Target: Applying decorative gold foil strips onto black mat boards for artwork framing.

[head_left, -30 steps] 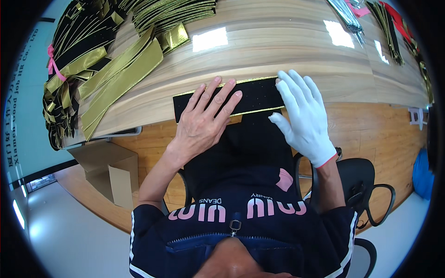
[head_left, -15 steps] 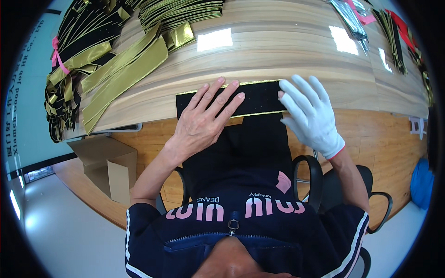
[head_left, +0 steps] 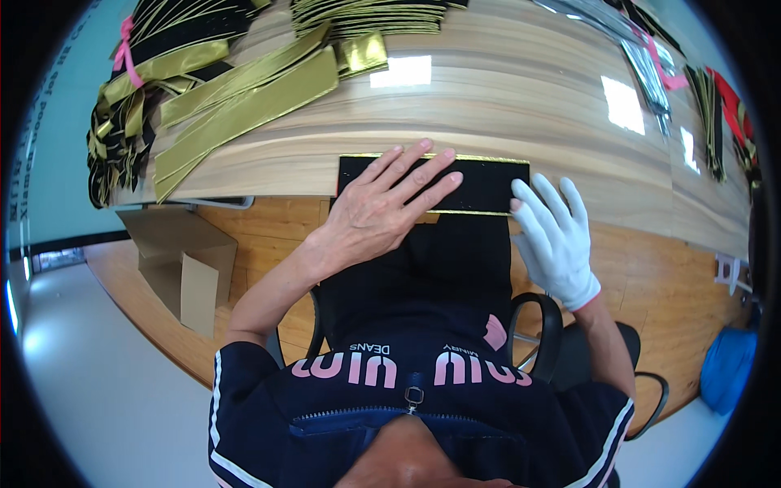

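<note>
A black velvety band with gold edging lies crosswise along the near edge of the table. My bare left hand rests flat on its left half, fingers spread and pointing away from me. Under that palm, part of the band is hidden. At the band's right end is my right hand, in a white glove with a red cuff edge. Its fingers are stretched out and apart, with a bare fingertip showing through the glove. The nearest fingers meet or overlap the band's end; whether they press on it I cannot tell.
Loose gold strips lie to the left on the wood-grain table. Behind them are a stack of black-and-gold bands and a bundle tied with pink ribbon. Silver strips lie far right. An open cardboard box stands below left.
The whole view has shifted, so table and band appear farther right. My right hand has slid nearer to me along the band's right end. My left hand stays spread on the band.
</note>
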{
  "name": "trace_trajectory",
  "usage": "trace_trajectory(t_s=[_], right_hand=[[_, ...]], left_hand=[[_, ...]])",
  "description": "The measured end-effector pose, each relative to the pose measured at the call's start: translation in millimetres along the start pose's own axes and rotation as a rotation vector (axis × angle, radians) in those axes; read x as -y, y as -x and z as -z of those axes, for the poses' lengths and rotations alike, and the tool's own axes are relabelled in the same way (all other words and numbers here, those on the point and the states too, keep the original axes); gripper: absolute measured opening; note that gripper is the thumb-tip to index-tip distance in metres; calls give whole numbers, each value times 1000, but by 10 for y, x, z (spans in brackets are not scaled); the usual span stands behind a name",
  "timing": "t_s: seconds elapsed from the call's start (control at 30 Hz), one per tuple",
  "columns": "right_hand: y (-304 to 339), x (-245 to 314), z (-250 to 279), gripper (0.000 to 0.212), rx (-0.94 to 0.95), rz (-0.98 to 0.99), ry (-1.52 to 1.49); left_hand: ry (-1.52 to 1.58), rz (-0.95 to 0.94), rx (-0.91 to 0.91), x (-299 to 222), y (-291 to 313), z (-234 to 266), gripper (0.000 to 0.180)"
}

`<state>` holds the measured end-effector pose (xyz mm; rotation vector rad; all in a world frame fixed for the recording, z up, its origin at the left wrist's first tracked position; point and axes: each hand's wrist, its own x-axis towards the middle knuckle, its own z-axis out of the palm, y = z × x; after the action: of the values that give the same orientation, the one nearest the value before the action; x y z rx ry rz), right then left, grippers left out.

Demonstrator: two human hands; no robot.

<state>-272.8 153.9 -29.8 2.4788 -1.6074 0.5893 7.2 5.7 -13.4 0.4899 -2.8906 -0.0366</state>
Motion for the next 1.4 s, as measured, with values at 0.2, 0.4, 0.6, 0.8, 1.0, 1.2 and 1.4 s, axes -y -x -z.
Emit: trace_trajectory(t_s=[0.2, 0.4, 0.6, 0.8, 1.0, 1.2, 1.4], right_hand=[[-283, 95, 158, 68, -34, -74, -58], [-408, 72, 156, 61, 43, -66, -42], [-705, 62, 387, 67, 76, -65, -86], [-1060, 134, 436, 52, -3, 78, -68], [-1772, -358, 766, 40, -264, 74, -147], [-3593, -1118, 1343, 32, -684, 84, 40], [-4866, -1690, 1087, 38, -445, 96, 306]], left_hand=[[406, 91, -192, 16, 31, 76, 89], [121, 85, -136, 154, 190, 109, 81], [203, 70, -216, 251, 135, 263, 61], [160, 99, -124, 332, 56, 588, 47], [63, 215, -833, 475, 376, 1040, 53], [181, 331, -913, 395, 560, 692, 47], [282, 415, -899, 254, 658, 423, 39]])
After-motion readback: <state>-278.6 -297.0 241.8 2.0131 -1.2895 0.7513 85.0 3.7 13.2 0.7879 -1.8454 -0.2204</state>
